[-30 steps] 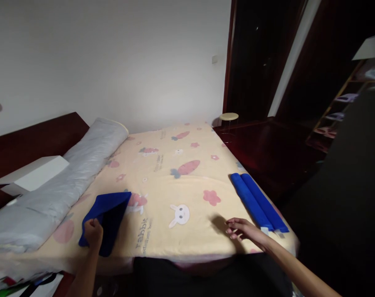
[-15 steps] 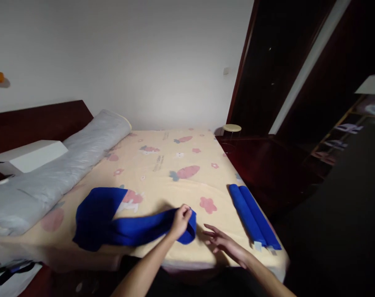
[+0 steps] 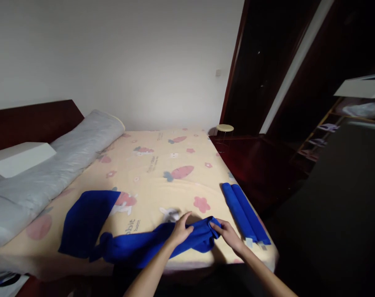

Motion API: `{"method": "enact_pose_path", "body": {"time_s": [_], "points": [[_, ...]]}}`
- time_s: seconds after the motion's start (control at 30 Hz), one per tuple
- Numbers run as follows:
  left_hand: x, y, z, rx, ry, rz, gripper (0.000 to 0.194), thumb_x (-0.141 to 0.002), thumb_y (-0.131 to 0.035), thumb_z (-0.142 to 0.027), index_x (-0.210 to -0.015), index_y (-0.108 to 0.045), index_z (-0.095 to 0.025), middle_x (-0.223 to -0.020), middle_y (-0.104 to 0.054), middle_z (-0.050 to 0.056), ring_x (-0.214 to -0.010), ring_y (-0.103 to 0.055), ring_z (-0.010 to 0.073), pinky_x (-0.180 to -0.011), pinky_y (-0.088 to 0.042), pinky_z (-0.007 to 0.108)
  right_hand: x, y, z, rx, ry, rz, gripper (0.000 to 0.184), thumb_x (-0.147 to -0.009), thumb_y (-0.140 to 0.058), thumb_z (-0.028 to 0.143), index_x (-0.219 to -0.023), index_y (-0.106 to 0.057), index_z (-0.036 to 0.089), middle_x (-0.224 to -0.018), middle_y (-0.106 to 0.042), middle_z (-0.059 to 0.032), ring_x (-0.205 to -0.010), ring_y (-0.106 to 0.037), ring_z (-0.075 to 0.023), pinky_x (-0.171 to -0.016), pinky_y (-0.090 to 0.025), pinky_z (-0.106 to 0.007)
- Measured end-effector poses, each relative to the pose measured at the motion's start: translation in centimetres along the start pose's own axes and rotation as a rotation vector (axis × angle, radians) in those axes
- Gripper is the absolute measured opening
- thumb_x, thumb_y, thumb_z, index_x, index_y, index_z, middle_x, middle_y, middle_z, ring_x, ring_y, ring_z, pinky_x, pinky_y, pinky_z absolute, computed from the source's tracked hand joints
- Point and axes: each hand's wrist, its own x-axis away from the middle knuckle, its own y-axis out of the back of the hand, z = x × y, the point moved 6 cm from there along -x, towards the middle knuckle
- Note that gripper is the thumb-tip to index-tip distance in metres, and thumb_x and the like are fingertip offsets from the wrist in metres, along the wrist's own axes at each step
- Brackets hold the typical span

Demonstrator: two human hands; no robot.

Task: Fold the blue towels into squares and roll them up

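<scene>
A long, bunched blue towel [image 3: 134, 247] lies along the near edge of the bed. My right hand [image 3: 229, 236] pinches its right end, which is gathered and lifted a little. Further left along the same towel, my left hand [image 3: 181, 232] rests on the fabric with thumb and fingers apart. A flat blue cloth part [image 3: 85, 220] spreads out at the left; whether it is one piece with the bunched length I cannot tell. To the right of my right hand, two rolled blue towels [image 3: 238, 212] lie side by side with pale tags at their near ends.
The bed has a cream patterned sheet [image 3: 150, 177]. A grey rolled quilt [image 3: 72, 152] with a white box [image 3: 23, 159] on it lies along the headboard [image 3: 32, 123]. Past the bed's right edge are a round stool [image 3: 225, 128], a rack [image 3: 317, 132] and a dark surface [image 3: 338, 206].
My right hand has moved from empty to gripping the towel's end. My left hand has loosened its pinch there. The towel's end has shifted right, and the view has turned slightly right.
</scene>
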Motion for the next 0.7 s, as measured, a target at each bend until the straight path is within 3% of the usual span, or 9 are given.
{"method": "enact_pose_path", "body": {"time_s": [0.13, 0.23, 0.37, 0.47, 0.57, 0.63, 0.7], "points": [[1.1, 3.6, 3.3, -0.122, 0.12, 0.088, 0.029, -0.059, -0.076, -0.045, -0.079, -0.07, -0.024, -0.082, -0.069, 0.008, -0.09, -0.064, 0.0304, -0.089, -0.045, 0.048, -0.1, 1.8, 1.2, -0.001, -0.005, -0.052, 0.054, -0.07, -0.065, 0.074, -0.066, -0.056, 0.021, -0.062, -0.056, 0.0015, -0.061, -0.051, -0.0157, -0.059, -0.043, -0.028], [1.9, 5.9, 4.4, -0.188, 0.173, 0.123, 0.039, -0.064, -0.067, -0.06, -0.058, -0.062, -0.022, -0.061, -0.059, 0.003, -0.075, -0.061, 0.0269, -0.077, -0.046, 0.043, 0.1, 4.1, 1.3, -0.028, -0.037, -0.139, 0.053, -0.069, -0.067, 0.072, -0.067, -0.058, 0.02, -0.064, -0.06, -0.0002, -0.064, -0.055, -0.0181, -0.062, -0.046, -0.03], [2.2, 8.2, 3.5, -0.212, 0.199, 0.16, 0.055, -0.074, -0.049, -0.072, -0.071, -0.065, -0.02, -0.069, -0.06, 0.002, -0.077, -0.058, 0.0233, -0.075, -0.045, 0.038, 0.6, 6.2, 0.9, -0.131, -0.08, -0.249, 0.049, -0.066, -0.073, 0.067, -0.069, -0.064, 0.019, -0.067, -0.066, -0.0033, -0.068, -0.062, -0.0217, -0.063, -0.051, -0.031], [2.1, 8.8, 2.3, -0.224, 0.214, 0.257, 0.05, -0.065, -0.066, -0.065, -0.088, -0.07, -0.021, -0.082, -0.066, 0.003, -0.082, -0.059, 0.0226, -0.078, -0.045, 0.036, 0.9, 6.5, 1.2, -0.2, -0.084, -0.286, 0.046, -0.064, -0.076, 0.063, -0.07, -0.067, 0.018, -0.067, -0.067, -0.0031, -0.068, -0.064, -0.022, -0.063, -0.054, -0.031], [2.4, 9.3, 1.5, -0.272, 0.231, 0.341, 0.057, -0.045, -0.084, -0.043, -0.099, -0.071, -0.028, -0.096, -0.07, 0.002, -0.091, -0.061, 0.0241, -0.081, -0.045, 0.034, 1.2, 6.8, 2.2, -0.258, -0.063, -0.323, 0.041, -0.065, -0.078, 0.057, -0.073, -0.068, 0.018, -0.069, -0.069, -0.0019, -0.066, -0.065, -0.0193, -0.063, -0.055, -0.028], [2.9, 9.8, 1.3, -0.335, 0.234, 0.357, 0.048, -0.042, -0.085, -0.034, -0.088, -0.072, -0.03, -0.089, -0.07, 0.0, -0.088, -0.061, 0.0246, -0.08, -0.045, 0.034, 1.4, 7.2, 2.8, -0.308, -0.06, -0.359, 0.037, -0.066, -0.079, 0.053, -0.074, -0.07, 0.018, -0.071, -0.071, -0.0019, -0.065, -0.066, -0.0187, -0.062, -0.055, -0.026], [3.4, 10.7, 1.4, -0.395, 0.228, 0.338, 0.025, -0.048, -0.08, -0.037, -0.068, -0.069, -0.027, -0.071, -0.065, -0.002, -0.077, -0.06, 0.0233, -0.076, -0.045, 0.035, 1.7, 7.8, 3.0, -0.382, -0.067, -0.401, 0.034, -0.065, -0.081, 0.05, -0.077, -0.071, 0.019, -0.072, -0.072, -0.0027, -0.066, -0.068, -0.02, -0.062, -0.057, -0.028]]}}
